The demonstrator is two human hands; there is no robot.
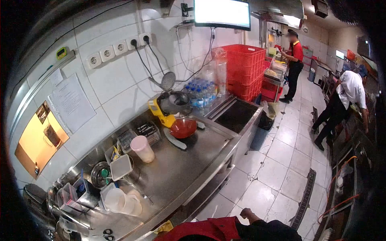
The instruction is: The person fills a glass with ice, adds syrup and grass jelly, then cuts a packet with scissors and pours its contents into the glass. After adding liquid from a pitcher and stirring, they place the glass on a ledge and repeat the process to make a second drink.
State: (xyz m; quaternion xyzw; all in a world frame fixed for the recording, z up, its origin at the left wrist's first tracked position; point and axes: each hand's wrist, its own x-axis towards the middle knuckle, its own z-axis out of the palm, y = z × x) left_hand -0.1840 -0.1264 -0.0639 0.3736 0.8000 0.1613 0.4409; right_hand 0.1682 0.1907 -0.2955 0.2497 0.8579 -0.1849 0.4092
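Right hand above the floor beside a steel tabletop

Head view: The right hand (250, 215), fingers curled, is over the white tiled floor (263, 174), just off the front edge of the tabletop (179, 170). Whether it grips anything cannot be told. The left hand is out of view, so whether the hands are together or apart cannot be told.

The tabletop's front edge runs diagonally to a dark recessed basin (235, 115); its back edge meets the tiled wall (104, 78). Bare metal spreads across the middle. Alongside, the floor forms an aisle, bordered by a long dark strip (304, 199); two people, one in red (296, 54) and one in white (350, 90), stand farther along.

Nearest the hand among the tabletop items is a translucent, whitish jug (132, 205), close to the front edge at the near end, beside another pale container (114, 200). Farther back are an upright pink-tinted cup (142, 149) and a yellow appliance (164, 115) with a glossy red bowl (183, 128).
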